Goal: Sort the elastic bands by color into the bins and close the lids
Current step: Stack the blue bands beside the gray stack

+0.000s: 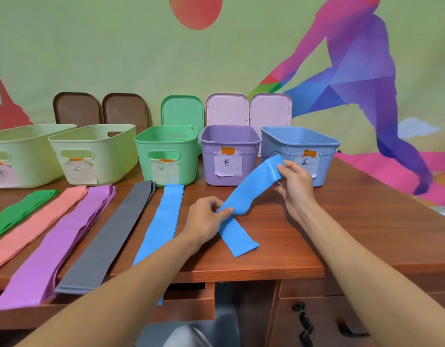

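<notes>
A blue elastic band [251,191] is lifted over the wooden table [341,229]. My right hand [295,186] pinches its far end just in front of the blue bin [300,149]. My left hand [206,219] pinches the band near its middle, and the near end lies on the table. Another blue band [163,219] lies flat to the left. Stacks of grey [108,236], purple [58,244], salmon [33,229] and green [18,211] bands lie further left. Open bins stand in a row: purple [230,151], green [167,151] and two pale green [96,151] [23,151].
Lids lean against the wall behind the bins: two brown [101,111], one green [182,111], two pink [249,110]. The table's front edge runs just below the bands, with drawers and a cabinet lock [301,319] beneath. A painted mural covers the wall.
</notes>
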A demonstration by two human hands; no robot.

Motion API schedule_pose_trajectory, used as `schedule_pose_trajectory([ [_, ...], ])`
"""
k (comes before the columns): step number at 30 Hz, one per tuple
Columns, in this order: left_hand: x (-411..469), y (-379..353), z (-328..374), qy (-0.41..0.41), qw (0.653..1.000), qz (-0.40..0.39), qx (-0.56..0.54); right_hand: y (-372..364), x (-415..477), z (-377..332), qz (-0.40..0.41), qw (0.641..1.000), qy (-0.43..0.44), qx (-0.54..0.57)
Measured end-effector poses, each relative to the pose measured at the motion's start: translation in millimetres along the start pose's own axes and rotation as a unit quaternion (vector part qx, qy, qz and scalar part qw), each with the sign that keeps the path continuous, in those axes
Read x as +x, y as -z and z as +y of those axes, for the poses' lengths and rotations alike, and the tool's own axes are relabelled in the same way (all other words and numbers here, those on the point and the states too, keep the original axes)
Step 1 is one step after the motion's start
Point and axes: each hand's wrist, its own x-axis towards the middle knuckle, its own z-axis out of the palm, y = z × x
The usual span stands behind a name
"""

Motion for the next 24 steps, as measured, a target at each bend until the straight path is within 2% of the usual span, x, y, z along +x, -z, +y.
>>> schedule_pose_trajectory([
  [3, 3.3, 2.8, 3.8, -0.005, 0.999, 0.005, -0.048, -6.1, 8.1, -7.1, 0.048, 0.999, 0.009, -0.011],
  [7, 9.9, 16.9, 14.2, -0.023, 0.994, 0.019, -0.105, -16.3, 11.0, -18.4, 0.068, 0.997, 0.031, -0.001],
  [11, 12.5, 44.4, 35.7, -0.047, 0.993, 0.050, -0.100, -29.4, 9.1, -35.2, 0.094, 0.994, 0.058, -0.012],
  [14, 5.3, 70.6, 45.2, -0.056, 0.995, -0.002, -0.084, -42.0, 7.9, -49.7, 0.120, 0.991, 0.057, -0.001],
  [20, -22.2, 114.9, 43.7, -0.032, 0.993, -0.111, -0.023, -71.8, -4.8, -75.3, 0.122, 0.989, 0.079, 0.008],
  [24, -43.2, 137.6, 38.3, -0.010, 0.993, -0.121, -0.013, -88.6, -14.5, -77.8, 0.107, 0.990, 0.091, -0.032],
])
